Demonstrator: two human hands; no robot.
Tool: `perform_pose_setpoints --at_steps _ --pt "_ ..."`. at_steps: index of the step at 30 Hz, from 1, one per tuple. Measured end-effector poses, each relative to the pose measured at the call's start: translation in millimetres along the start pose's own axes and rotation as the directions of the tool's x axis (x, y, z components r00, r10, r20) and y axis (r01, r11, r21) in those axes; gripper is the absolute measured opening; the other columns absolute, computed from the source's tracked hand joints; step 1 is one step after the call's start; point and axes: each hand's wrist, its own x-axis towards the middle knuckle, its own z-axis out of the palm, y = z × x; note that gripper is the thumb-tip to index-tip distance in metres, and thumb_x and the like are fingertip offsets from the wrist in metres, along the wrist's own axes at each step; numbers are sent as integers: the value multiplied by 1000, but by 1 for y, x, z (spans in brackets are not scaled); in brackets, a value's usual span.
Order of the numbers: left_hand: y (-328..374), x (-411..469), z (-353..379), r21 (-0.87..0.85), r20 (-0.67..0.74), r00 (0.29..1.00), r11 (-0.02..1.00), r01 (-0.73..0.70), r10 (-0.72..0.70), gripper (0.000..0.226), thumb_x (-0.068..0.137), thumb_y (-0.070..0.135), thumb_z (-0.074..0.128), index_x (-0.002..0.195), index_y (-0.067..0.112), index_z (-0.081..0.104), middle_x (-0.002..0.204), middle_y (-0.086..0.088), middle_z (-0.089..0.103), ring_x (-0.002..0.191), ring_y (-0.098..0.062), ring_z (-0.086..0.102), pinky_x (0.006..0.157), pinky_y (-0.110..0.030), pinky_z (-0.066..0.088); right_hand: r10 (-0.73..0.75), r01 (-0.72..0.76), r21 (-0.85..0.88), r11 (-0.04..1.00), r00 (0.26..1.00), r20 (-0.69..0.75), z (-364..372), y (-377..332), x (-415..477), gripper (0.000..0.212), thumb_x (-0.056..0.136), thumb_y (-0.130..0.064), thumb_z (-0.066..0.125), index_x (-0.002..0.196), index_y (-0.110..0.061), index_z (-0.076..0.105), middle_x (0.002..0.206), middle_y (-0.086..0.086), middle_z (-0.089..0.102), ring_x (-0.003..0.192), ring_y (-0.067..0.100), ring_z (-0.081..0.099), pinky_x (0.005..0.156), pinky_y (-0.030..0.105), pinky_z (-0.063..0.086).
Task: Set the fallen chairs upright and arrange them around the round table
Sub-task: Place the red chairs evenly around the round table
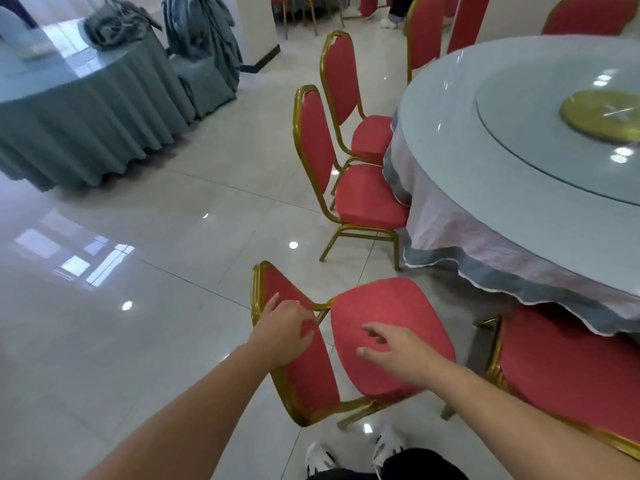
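Our left hand [287, 332] is gripping the red backrest of the nearest chair [388, 306], thumb behind and fingers curling over the front, while our right hand [398, 348] is hanging wide and relaxed over its seat, holding nothing. We are seeing that chair standing on the floor [138, 341] just ahead of our shoes [320, 459], near the draped round surface [467, 140], with two upright chairs [367, 199] sitting tucked against its edge further on.

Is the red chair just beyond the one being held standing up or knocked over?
Standing. The chair has its gold legs on the floor, back upright, seat level beside the round table.
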Motion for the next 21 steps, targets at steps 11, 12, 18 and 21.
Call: perform_pose_setpoints --at_steps 11,12,18,21 --pt "-62 -23 -5 174 292 956 980 -97 43 105 67 90 66 155 37 43 175 2 10 160 -24 -14 126 -56 -13 -87 88 -8 996 992 95 16 -53 44 69 93 -57 65 153 -30 43 150 -6 53 132 14 53 109 37 47" --pt "-67 -20 -7 230 326 942 960 -161 80 108 66 90 66 157 37 40 175 1 9 160 -25 -14 126 -59 -12 -101 100 12 995 990 95 20 -58 45 69 93 -56 66 153 -30 43 151 -7 52 133 13 53 109 35 46" --pt "-91 9 -22 334 404 872 843 -422 276 90 78 83 63 151 34 50 169 1 30 161 -24 8 125 -61 -13 -20 18 29 999 998 64 53 -73 49 88 81 -71 66 156 -35 37 155 -11 47 139 12 48 113 36 43" --pt "-100 23 -22 313 412 843 815 -488 346 88 76 91 53 144 35 58 161 7 45 158 -21 20 124 -65 -12 3 -6 23 1000 994 111 74 -78 46 96 72 -79 64 154 -36 37 147 -14 54 132 11 54 108 37 48"
